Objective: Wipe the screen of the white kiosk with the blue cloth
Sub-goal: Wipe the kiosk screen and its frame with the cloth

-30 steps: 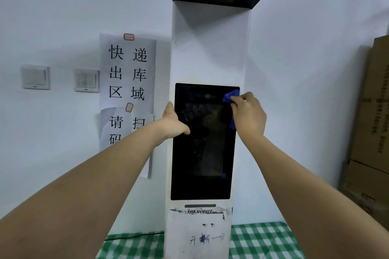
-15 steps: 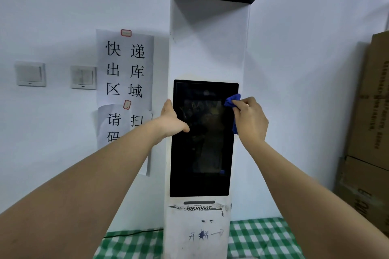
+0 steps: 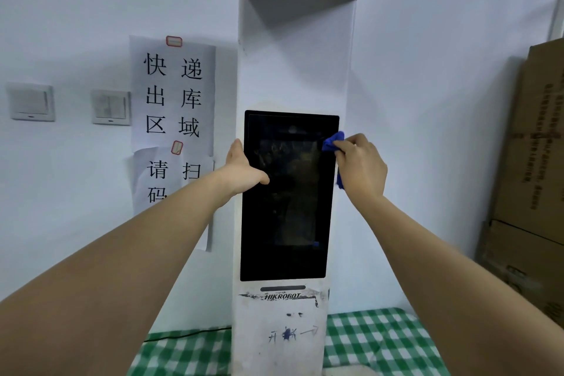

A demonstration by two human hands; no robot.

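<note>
The tall white kiosk [image 3: 294,70] stands against the wall with its dark screen [image 3: 287,207] at chest height. My right hand [image 3: 361,166] grips the blue cloth [image 3: 332,140] and presses it on the screen's upper right edge. A bit of the cloth hangs below the hand by the kiosk's right side. My left hand [image 3: 242,169] holds the kiosk's left edge, thumb lying on the screen's left border, fingers hidden behind the side.
Paper notices [image 3: 174,94] and two wall switches [image 3: 111,107] are on the wall to the left. Cardboard boxes [image 3: 537,162] stack up at the right. A green checked cloth [image 3: 378,342] covers the surface at the kiosk's foot, with a black cable [image 3: 189,333] on it.
My right hand with the cloth has stayed near the screen's upper right edge, shifting only slightly right. My left hand keeps its hold on the left edge.
</note>
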